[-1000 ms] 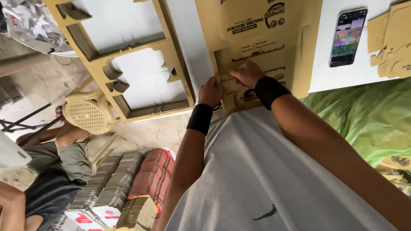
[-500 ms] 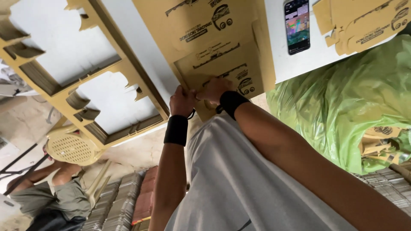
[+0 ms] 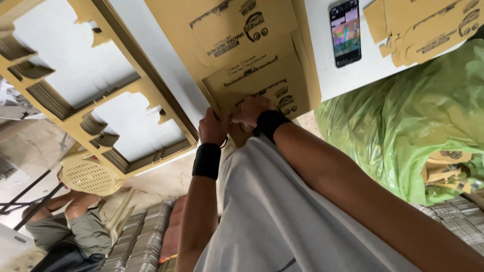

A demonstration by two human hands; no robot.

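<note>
Both hands work the near edge of a flat printed cardboard sheet (image 3: pixel 247 55) lying on the white table (image 3: pixel 368 75). Left hand (image 3: pixel 214 127) is closed, fingers pinching the sheet's lower edge; black wristband (image 3: pixel 206 161) on that wrist. Right hand (image 3: pixel 250 110) lies on the sheet just beside the left, fingers curled onto the card, grip partly hidden. Both hands are touching or nearly so. A smartphone (image 3: pixel 345 32) lies screen up on the table right of the sheet. More card pieces (image 3: pixel 428 25) sit at top right. Punched-out cardboard frames (image 3: pixel 121 95) are stacked left. Green plastic bag (image 3: pixel 403 131) right. Another person's legs (image 3: pixel 75 221) lower left.
</note>
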